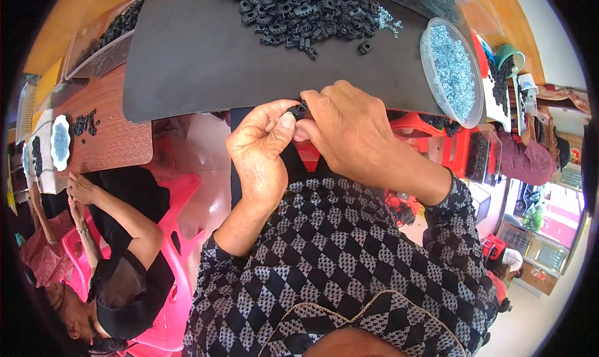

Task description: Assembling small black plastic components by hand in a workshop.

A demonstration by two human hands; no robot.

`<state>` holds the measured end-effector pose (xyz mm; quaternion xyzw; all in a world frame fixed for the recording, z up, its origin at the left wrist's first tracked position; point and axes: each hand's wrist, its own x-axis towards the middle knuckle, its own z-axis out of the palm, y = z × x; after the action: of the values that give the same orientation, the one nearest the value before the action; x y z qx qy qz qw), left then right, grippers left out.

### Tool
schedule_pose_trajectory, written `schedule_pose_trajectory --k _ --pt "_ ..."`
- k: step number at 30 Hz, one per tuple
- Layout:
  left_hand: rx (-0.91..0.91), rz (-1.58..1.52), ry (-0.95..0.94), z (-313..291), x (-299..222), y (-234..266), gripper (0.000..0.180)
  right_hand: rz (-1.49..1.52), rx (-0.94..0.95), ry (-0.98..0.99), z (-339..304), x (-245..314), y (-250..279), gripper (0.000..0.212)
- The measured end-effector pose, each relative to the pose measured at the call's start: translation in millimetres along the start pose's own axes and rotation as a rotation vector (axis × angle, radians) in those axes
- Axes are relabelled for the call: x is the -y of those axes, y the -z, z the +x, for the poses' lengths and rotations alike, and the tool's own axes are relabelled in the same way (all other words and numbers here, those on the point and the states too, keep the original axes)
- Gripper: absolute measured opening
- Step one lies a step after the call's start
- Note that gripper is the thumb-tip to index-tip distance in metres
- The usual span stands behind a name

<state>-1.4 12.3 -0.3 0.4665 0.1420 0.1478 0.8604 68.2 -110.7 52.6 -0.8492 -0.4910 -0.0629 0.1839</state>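
Observation:
Between my two hands, just off the near edge of the dark tabletop (187, 76), is a small black plastic part (298, 111). My left hand (259, 139) pinches it between thumb and fingertips. From the other side my right hand (349, 123) closes on the same part, its thumb and forefinger against it; whether a tiny spring sits in those fingers cannot be seen. A large heap of similar black plastic parts (299, 14) lies on the far side of the table. To the right is a round clear tray (427, 61) full of small silvery springs (450, 70).
A few loose springs (390, 21) and one stray black part (365, 47) lie beside the heap. At left, a person (118, 232) on a pink chair (175, 294) works at a brown table (125, 139). Red stools (430, 145) and a clear bin (483, 154) stand at right.

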Motion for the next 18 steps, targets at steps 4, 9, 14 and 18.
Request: schedule_pose_trajectory --k 4,9,14,18 --pt "-0.029 -0.144 0.108 2.0 -5.3 -6.4 0.014 -0.035 -0.078 0.068 2.3 -2.9 -1.7 0.044" --pt "-0.031 -0.142 0.111 2.5 -6.1 -11.9 0.014 -0.241 -0.220 0.139 3.0 -8.0 -6.6 0.024" --pt "0.151 0.254 0.014 8.5 -18.4 -3.3 0.015 -0.121 -0.176 0.136 -4.0 -16.7 -4.4 0.032" --pt "0.210 0.219 0.146 10.9 -22.3 -0.5 0.013 -0.084 -0.193 0.182 -5.6 -21.8 -7.8 0.029"
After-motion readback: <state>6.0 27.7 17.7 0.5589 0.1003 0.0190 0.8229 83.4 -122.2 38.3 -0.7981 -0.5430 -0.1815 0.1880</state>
